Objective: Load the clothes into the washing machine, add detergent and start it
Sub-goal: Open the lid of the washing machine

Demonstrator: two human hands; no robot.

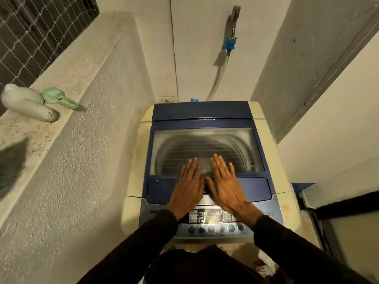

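Observation:
A top-loading washing machine (135, 160) with a cream body stands in front of me. Its blue lid (205, 111) is closed, and the drum shows through the lid's clear window (205, 144). My left hand (189, 188) and my right hand (224, 185) lie flat side by side, palms down, on the front part of the lid. Both hold nothing, fingers slightly spread. The control panel (211, 220) with a display and a row of round buttons sits just below my wrists. No clothes or detergent are visible.
A white bottle (24, 102) lies on the stone ledge (67, 64) at left beside a green scoop (58, 98). A tap with a blue connector (229, 45) and hose hangs on the wall behind the machine. A dark frame (320, 214) stands at right.

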